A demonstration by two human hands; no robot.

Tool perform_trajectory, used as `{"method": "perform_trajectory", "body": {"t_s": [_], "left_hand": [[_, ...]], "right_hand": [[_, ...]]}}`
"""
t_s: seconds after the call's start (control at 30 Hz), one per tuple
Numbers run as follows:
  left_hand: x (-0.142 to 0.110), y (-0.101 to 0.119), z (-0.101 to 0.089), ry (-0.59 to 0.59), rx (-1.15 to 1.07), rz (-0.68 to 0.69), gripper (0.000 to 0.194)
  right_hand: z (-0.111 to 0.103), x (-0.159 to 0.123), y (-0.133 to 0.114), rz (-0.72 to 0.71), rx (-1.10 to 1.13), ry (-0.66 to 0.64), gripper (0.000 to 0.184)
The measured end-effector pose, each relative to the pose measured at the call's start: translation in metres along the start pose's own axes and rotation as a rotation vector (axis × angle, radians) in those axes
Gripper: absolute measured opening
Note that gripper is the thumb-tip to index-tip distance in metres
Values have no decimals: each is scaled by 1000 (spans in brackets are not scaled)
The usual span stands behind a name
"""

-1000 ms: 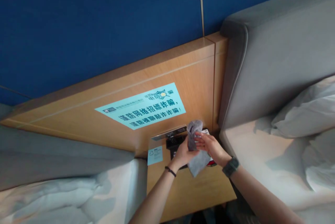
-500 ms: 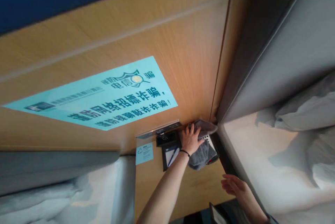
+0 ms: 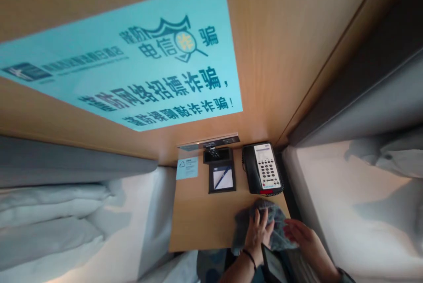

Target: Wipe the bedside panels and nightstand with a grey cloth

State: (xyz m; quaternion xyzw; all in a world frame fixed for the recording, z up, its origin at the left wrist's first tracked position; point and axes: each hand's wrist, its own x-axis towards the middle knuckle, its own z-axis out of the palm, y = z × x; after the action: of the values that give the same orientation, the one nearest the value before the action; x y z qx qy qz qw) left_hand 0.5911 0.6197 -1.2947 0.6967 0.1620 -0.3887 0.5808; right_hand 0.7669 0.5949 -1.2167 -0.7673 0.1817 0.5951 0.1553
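A grey cloth (image 3: 269,220) lies bunched at the front right of a small wooden bedside table (image 3: 201,217). My left hand (image 3: 257,232) presses flat on the cloth with fingers spread. My right hand (image 3: 302,236) touches the cloth's right edge, fingers partly curled on it. Behind the cloth, a black and white telephone (image 3: 263,168) sits at the back right of the table. A black tray with a notepad and a pen (image 3: 222,177) stands to its left.
A pale blue card (image 3: 187,168) lies at the table's back left. A wooden wall panel carries a large light blue sign (image 3: 132,62). Beds with white bedding flank the table on the left (image 3: 66,225) and right (image 3: 357,203). A dark flat object (image 3: 272,267) shows near my wrists.
My left hand has dragged the cloth from the telephone at the back of the table to the front edge, uncovering the telephone. My right hand has come up to the cloth. The view has moved closer.
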Motion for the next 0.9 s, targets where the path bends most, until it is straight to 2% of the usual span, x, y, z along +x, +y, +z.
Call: {"method": "perform_trajectory", "body": {"t_s": [0.07,0.1,0.2,0.27,0.4,0.5,0.6,0.63,0.7,0.73,0.83,0.9], "left_hand": [[-15,3,31,2,-33,28,59],[-24,2,40,24,-34,42,54],[-54,-18,41,90,-13,20,50],[-82,-46,31,108,28,-92,61],[-146,-123,18,70,90,-361,94],[-192,-175,29,160,111,-552,95],[-225,-200,51,269,74,-765,82],[-232,-199,60,300,35,-832,77],[-241,-182,82,346,-88,-906,74],[-244,-166,96,347,-176,-896,74],[-248,-105,151,347,-544,-736,82],[-249,-69,192,428,-817,-720,90]], "right_hand": [[2,4,-2,-12,-72,-30,79],[2,5,-2,-16,-105,-45,78],[5,7,3,-33,-200,-86,74],[10,6,9,-46,-257,-109,71],[33,0,27,-48,-352,-152,67],[61,-7,49,-60,-437,-207,63],[96,-21,73,-103,-529,-288,59],[108,-27,81,-126,-560,-320,58],[131,-41,94,-182,-629,-390,54],[143,-48,99,-216,-670,-426,52],[171,-65,108,-343,-827,-527,45],[186,-67,110,-443,-952,-577,41]]}}
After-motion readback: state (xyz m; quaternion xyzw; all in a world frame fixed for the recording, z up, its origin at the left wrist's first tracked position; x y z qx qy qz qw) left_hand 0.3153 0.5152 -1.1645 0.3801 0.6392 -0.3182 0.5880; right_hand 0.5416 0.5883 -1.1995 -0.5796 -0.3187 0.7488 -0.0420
